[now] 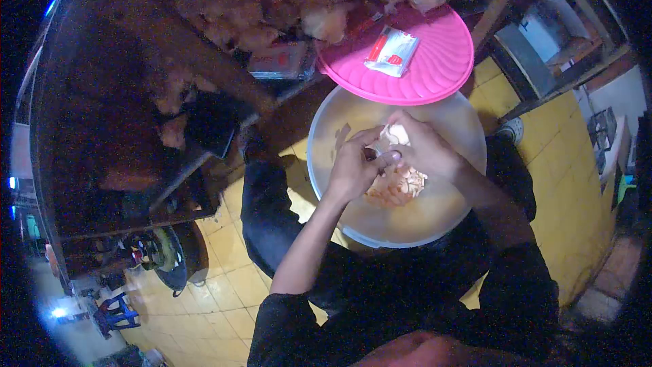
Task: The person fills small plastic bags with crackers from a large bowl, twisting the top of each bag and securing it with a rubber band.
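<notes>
left hand [353, 166], right hand [426, 151] mid-frame, fingers pinched on pale piece [396, 134] over basin [441, 221]; only small pile [399, 189] inside, looks early

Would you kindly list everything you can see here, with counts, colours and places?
basin: one, cream white, on the person's lap
pieces: small heap, orange-pink, inside the basin
lid: one, pink, at the basin's far edge
packet: one, white and red, on the lid
fluffy heap: one, orange-brown, top of view
floor: yellow tiles, around the person
stool: one, blue, far lower left
pale piece: one, whitish, pinched between both hands
left hand: one, bare, over the basin, on the pale piece
right hand: one, bare, over the basin, on the pale piece
</notes>
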The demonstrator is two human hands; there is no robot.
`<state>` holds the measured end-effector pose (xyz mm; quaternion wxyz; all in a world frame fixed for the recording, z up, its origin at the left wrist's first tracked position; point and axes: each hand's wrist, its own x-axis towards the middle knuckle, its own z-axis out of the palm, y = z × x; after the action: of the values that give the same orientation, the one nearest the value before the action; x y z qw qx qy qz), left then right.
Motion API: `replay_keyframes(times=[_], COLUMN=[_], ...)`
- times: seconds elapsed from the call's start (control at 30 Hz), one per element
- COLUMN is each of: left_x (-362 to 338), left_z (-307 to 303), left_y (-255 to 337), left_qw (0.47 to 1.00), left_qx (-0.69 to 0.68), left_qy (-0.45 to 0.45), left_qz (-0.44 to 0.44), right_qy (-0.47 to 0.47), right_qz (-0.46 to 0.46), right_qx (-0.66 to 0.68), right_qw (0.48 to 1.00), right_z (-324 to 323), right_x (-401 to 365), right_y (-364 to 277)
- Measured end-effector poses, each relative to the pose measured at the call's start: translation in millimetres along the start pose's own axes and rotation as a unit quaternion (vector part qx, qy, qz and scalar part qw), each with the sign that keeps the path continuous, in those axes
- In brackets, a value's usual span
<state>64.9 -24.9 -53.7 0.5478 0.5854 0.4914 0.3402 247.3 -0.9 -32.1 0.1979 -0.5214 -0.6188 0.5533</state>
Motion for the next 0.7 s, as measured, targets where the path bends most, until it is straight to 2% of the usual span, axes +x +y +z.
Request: replay_keyframes(times=[0.07,0.1,0.17,0.2,0.27,0.3,0.37,0.47,0.6,0.7], left_x=[4.5,3.8,3.1,5.1,10.7,9.5,5.0,7.6,4.2,5.8], left_z=[-3.5,-3.3,-1.9,-1.8,-1.8,-0.6,2.2,2.4,3.4,-3.6], left_y=[-15.8,-11.5,-1.3,-7.9,-26.7,-20.9,-9.3,-14.1,-6.3,-15.0], left_qw=[0.994,0.993,0.996,0.996,0.991,0.991,0.993,0.995,0.998,0.992], left_qx=[0.094,0.095,0.077,0.077,0.108,0.108,0.088,0.086,0.034,0.107], left_qy=[0.005,0.005,0.025,0.026,0.044,0.045,0.080,0.040,0.059,0.056], left_qz=[0.065,0.065,0.039,0.039,0.067,0.068,-0.015,0.023,-0.004,0.024], right_qy=[0.006,0.007,0.039,0.039,-0.025,-0.025,0.016,-0.023,-0.004,-0.009], right_qz=[-0.116,-0.116,-0.241,-0.241,-0.178,-0.179,-0.232,-0.206,-0.152,-0.149], right_qx=[-0.142,-0.141,-0.224,-0.224,-0.126,-0.127,-0.127,-0.121,-0.102,-0.150], right_qw=[0.983,0.983,0.944,0.943,0.976,0.975,0.964,0.971,0.983,0.977], right_z=[3.8,4.9,4.7,2.0,-3.9,-6.8,-12.8,-15.9,0.8,6.6], right_x=[-4.8,-3.8,-0.2,-1.2,-3.7,-3.5,-0.8,-1.4,-2.1,-0.7], right_y=[1.1,4.6,14.6,15.7,16.6,16.0,13.4,9.4,8.3,5.1])
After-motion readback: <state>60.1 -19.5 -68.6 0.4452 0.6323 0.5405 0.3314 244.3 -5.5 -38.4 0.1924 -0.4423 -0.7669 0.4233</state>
